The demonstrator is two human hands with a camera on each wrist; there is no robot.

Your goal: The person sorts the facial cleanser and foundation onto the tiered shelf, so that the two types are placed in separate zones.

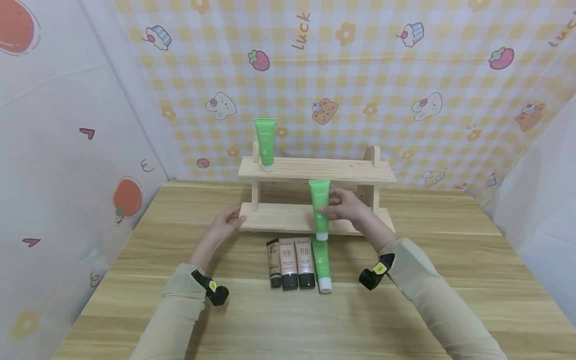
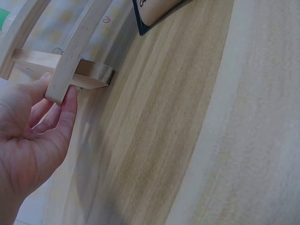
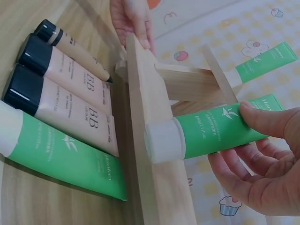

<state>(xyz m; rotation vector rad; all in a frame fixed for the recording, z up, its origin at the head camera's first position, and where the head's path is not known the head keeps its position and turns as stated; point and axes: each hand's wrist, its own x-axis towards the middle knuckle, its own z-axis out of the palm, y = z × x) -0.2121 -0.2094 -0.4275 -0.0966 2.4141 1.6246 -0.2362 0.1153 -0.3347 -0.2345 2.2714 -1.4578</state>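
My right hand grips a green squeeze tube with a white cap, thumb on one side and fingers on the other. The tube is upright, cap down, at the front of the lower board of a two-tier wooden shelf; I cannot tell whether the cap touches the board. With thumb and fingers, my left hand pinches the left end of that lower board. Another green tube stands cap down at the left of the upper board.
On the table in front of the shelf lie a slim tan tube, two pink BB cream tubes with black caps, and a third green tube. A checked cloth hangs behind the shelf.
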